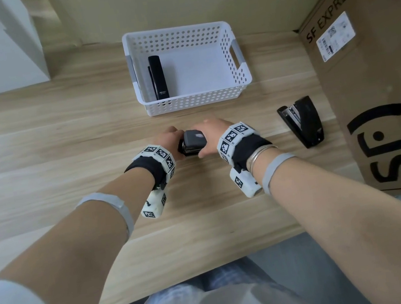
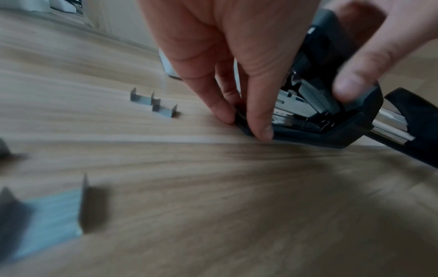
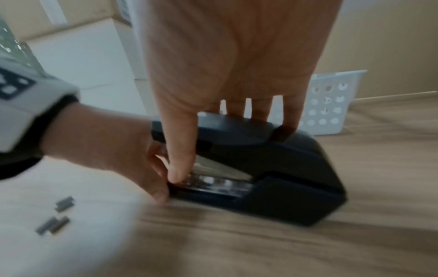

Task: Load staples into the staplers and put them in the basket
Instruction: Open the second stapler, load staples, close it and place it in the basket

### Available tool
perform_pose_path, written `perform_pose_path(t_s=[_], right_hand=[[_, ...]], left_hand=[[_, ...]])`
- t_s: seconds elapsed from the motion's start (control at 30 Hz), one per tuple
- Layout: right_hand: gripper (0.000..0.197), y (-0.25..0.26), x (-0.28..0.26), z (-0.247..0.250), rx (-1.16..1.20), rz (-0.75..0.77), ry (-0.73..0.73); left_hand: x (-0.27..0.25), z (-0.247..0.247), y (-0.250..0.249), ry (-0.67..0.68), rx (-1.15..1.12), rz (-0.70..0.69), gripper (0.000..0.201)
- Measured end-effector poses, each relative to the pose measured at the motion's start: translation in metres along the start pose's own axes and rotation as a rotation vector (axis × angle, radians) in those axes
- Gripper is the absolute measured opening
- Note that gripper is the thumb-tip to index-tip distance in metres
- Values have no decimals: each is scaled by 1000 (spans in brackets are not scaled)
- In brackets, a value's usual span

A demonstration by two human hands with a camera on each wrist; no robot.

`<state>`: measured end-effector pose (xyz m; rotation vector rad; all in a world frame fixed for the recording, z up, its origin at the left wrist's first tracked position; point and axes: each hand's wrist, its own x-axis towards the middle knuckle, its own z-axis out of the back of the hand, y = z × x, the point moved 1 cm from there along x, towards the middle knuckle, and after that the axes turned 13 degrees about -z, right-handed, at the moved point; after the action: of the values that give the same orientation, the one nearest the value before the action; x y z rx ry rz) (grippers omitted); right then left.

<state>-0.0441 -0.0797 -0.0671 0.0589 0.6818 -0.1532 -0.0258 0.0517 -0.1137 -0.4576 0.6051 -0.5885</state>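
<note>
Two hands work one dark stapler (image 1: 192, 144), which rests on the wooden surface (image 1: 62, 147) just on the near side of the white basket (image 1: 237, 51). The left hand (image 1: 170, 141) pinches the front end of its base between fingertips, while the right hand (image 1: 213, 134) drapes over the top cover with the thumb down at the mouth, near the bright metal magazine. Judging by that, the step in hand is closing or seating the stapler after loading.

To do it well, keep the base pinned flat, keep the thumb clear of the magazine, and press the cover down evenly; whether a strip already sits inside cannot be told through the blur. Loose staple strips (image 2: 151, 102) lie on the surface to the left of the stapler, so avoid sweeping them with the wrist.

One slim stapler (image 1: 158, 77) already lies inside the basket against its left wall. Another stapler (image 1: 303, 122) lies open on the surface near the basket's right corner, still to be done.
</note>
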Motion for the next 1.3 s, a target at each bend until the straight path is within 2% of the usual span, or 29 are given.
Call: perform_pose_path(t_s=[0.13, 0.27, 0.37, 0.53, 0.67, 0.8, 0.93, 1.1, 1.3], right_hand=[[67, -9, 2, -9, 54, -29, -3], [49, -11, 4, -7, 0, -8, -63], [43, -14, 3, 3, 17, -15, -77], [47, -21, -2, 44, 58, -2, -188], [43, -23, 4, 86, 125, -44, -292], [44, -17, 25, 116, 245, -166, -353], [42, -6, 59, 127, 411, -270, -353], [51, 11, 102, 126, 557, -369, -297], [53, 22, 135, 108, 527, -441, -227]], left_hand=[[1, 1, -5, 9, 17, -2, 50], [2, 6, -11, 62, 44, 1, 58], [3, 20, -15, 64, 61, -22, 64], [2, 64, -24, -38, 81, -125, 56], [10, 112, -30, -214, 89, -184, 45], [28, 144, -9, -404, -12, -81, 45], [44, 152, 17, -397, 49, 29, 35], [61, 149, 44, -380, 120, 143, 30], [73, 147, 61, -408, 141, 145, 29]])
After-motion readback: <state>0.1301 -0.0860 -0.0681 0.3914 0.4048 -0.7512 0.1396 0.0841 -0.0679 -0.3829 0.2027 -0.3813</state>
